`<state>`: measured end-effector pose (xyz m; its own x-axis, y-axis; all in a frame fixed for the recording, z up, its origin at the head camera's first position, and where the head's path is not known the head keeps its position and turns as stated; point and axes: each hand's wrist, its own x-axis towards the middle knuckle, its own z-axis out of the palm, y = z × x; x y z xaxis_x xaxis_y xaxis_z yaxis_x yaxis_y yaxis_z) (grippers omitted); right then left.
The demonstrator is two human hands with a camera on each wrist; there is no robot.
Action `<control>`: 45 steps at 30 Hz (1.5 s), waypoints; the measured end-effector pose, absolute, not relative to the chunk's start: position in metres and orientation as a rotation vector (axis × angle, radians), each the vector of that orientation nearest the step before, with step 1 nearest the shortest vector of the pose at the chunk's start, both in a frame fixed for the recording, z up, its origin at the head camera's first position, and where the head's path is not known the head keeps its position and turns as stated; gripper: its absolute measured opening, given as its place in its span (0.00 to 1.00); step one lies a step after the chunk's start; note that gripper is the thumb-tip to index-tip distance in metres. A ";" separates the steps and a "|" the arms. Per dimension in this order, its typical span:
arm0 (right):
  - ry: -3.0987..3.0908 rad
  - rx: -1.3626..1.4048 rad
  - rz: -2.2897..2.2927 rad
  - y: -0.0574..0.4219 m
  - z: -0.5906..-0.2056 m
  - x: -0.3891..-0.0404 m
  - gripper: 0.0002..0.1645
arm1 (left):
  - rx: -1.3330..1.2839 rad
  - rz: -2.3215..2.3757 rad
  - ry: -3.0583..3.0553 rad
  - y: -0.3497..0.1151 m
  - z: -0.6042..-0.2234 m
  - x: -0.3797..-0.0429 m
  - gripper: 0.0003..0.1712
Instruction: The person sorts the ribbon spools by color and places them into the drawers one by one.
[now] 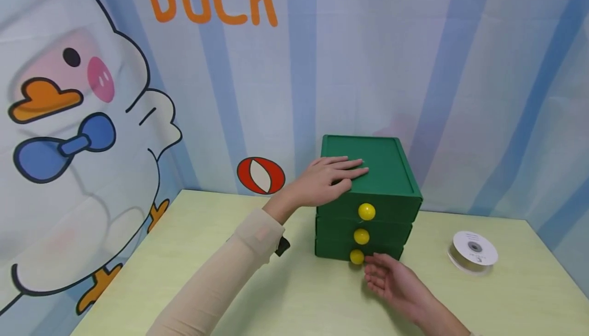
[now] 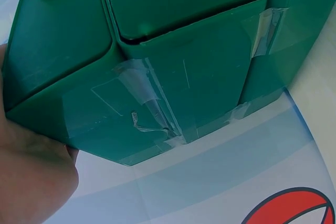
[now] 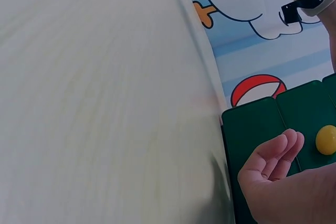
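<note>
- Head view: we're watching a green drawer unit [image 1: 386,167] standing upright on the counter [image 1: 529,295], its back towards the printed cloth [image 1: 368,70], all three drawers sitting pushed in.
- Up top, the left grip [image 1: 333,180] is lying released, palm down and fingers spread on the lid, holding nothing; we're calling that a good brace.
- Down low, the right grip [image 1: 400,287] is hanging relaxed, fingers loosely bent, right beside the bottom knob [image 1: 356,256]. It isn't grasping anything that we're seeing, and we're not able to tell whether a fingertip is touching.
- Left wrist view, and we're spotting clear tape [image 2: 144,87] spanning the seams along the side, so we're guessing at separate boxes joined: light, stiff, probably thin plastic, likely sliding or tipping under a sharp tug.
- The round yellow knobs are shining, so we're expecting them to be hard and a bit slippery; we're favouring a thumb-and-finger pinch behind the bulge, pulling straight and gently.
- For steadying, we're backing the flat lid, keeping pressure off those taped seams.
- Off to the right, a white-faced spool [image 1: 474,255] is lying flat, well apart from the unit.
</note>
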<state>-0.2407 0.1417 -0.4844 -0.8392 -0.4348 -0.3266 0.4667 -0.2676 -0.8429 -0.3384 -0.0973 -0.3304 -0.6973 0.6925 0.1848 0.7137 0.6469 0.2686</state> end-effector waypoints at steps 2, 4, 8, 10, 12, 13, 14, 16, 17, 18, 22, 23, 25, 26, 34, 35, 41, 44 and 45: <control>1.428 0.059 -2.127 0.139 -0.485 -0.241 0.16 | -1.194 -0.493 -2.792 -0.097 -0.330 -0.339 0.30; 1.429 0.076 -2.126 0.137 -0.485 -0.241 0.15 | -1.195 -0.490 -2.793 -0.097 -0.331 -0.339 0.29; 1.431 0.076 -2.123 0.133 -0.486 -0.242 0.14 | -1.193 -0.480 -2.793 -0.097 -0.331 -0.339 0.29; 1.436 0.066 -2.120 0.131 -0.486 -0.242 0.14 | -1.192 -0.477 -2.793 -0.097 -0.331 -0.339 0.29; 1.440 0.072 -2.119 0.128 -0.488 -0.242 0.13 | -1.193 -0.472 -2.793 -0.098 -0.330 -0.339 0.30; 1.445 0.084 -2.119 0.127 -0.488 -0.242 0.13 | -1.194 -0.472 -2.793 -0.098 -0.330 -0.339 0.30; 1.452 0.101 -2.120 0.125 -0.488 -0.242 0.12 | -1.195 -0.473 -2.793 -0.098 -0.330 -0.339 0.30; 1.462 0.136 -2.127 0.121 -0.489 -0.242 0.13 | -1.197 -0.475 -2.793 -0.098 -0.330 -0.339 0.30; 1.464 0.151 -2.130 0.119 -0.489 -0.243 0.13 | -1.197 -0.477 -2.794 -0.098 -0.330 -0.339 0.30; 1.466 0.163 -2.131 0.118 -0.489 -0.243 0.13 | -1.197 -0.479 -2.795 -0.098 -0.330 -0.339 0.30; 1.445 0.188 -2.139 0.113 -0.489 -0.243 0.14 | -1.197 -0.482 -2.796 -0.098 -0.330 -0.340 0.30; 1.438 0.190 -2.139 0.113 -0.489 -0.242 0.14 | -1.198 -0.480 -2.795 -0.098 -0.331 -0.340 0.30; 1.417 0.195 -2.145 0.112 -0.489 -0.242 0.14 | -1.200 -0.478 -2.793 -0.098 -0.331 -0.340 0.30; 1.409 0.195 -2.147 0.112 -0.489 -0.242 0.14 | -1.201 -0.477 -2.792 -0.098 -0.331 -0.340 0.30; 1.394 0.140 -2.136 0.113 -0.492 -0.242 0.14 | -1.210 -0.487 -2.790 -0.098 -0.331 -0.340 0.30; 1.396 0.133 -2.134 0.113 -0.492 -0.241 0.14 | -1.211 -0.488 -2.789 -0.097 -0.331 -0.340 0.30; 1.430 0.167 -2.112 0.112 -0.491 -0.238 0.14 | -1.211 -0.497 -2.790 -0.097 -0.331 -0.340 0.30; 1.460 0.192 -2.093 0.111 -0.491 -0.236 0.14 | -1.209 -0.505 -2.791 -0.098 -0.331 -0.341 0.30; 1.468 0.193 -2.089 0.111 -0.491 -0.236 0.14 | -1.209 -0.508 -2.790 -0.097 -0.331 -0.341 0.30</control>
<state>-0.2356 0.1113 -0.4910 -0.8252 -0.3686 -0.4281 0.5276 -0.2323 -0.8171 -0.3412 -0.0975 -0.3314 -0.6910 0.6994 0.1825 0.7188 0.6384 0.2752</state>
